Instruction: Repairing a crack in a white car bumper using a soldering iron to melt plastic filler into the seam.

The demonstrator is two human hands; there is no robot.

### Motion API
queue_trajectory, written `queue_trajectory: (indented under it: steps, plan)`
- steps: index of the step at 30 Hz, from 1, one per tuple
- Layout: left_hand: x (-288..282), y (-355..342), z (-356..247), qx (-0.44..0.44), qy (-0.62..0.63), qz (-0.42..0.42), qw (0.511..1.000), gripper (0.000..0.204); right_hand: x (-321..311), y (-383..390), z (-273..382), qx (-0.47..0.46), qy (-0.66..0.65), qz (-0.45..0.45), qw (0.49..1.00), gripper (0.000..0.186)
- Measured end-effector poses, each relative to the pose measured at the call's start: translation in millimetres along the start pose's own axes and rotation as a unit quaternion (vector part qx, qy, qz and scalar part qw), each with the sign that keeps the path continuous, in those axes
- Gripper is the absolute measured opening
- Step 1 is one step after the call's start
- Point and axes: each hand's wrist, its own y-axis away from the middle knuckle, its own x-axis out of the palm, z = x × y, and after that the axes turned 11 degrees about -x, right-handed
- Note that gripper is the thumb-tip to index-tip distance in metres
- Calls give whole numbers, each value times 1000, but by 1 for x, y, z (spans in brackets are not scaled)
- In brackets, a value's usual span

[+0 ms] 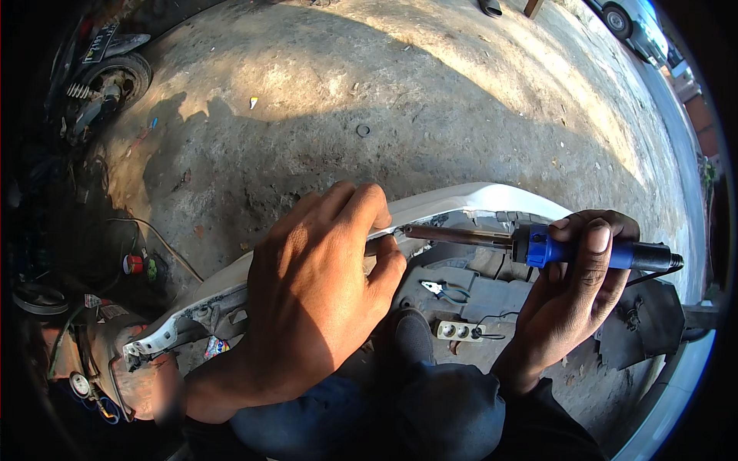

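My right hand (573, 288) is closed round the blue-and-black handle of a soldering iron (461, 237), with the thumb on top. The iron's metal barrel points left, and its tip is at the inner edge of a white car bumper (446, 198) lying across in front of me. Beside the tip, my left hand (323, 269) is over the bumper, fingers bent, thumb and forefinger pinching a small dark piece (378, 247). Most of that piece is hidden by the fingers. A black cord runs from the iron's rear end.
Below the bumper lie pliers (444, 291) on a grey panel, and a white power strip (460, 331) with a plug in it. My shoe (412, 338) is beside them. A rusty orange tank (123, 369) with a gauge stands at left; a motorcycle (108, 88) is far left.
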Motion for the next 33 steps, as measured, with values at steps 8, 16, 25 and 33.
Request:
queue_trajectory:
  steps: [8,16,25,33]
  plan:
    - [1,0,0,9,4,-5,1000,21,-18,5,-7,-36,-26,-47,998,19]
    - [0,0,2,3,1,-4,1000,21,-15,12,-12,-1,-36,-39,999,18]
    - [-2,1,-1,5,5,4,1000,20,-14,14,-7,12,-35,-23,999,20]
    - [-1,1,2,-2,8,12,1000,21,-11,15,-13,1,-32,-25,999,20]
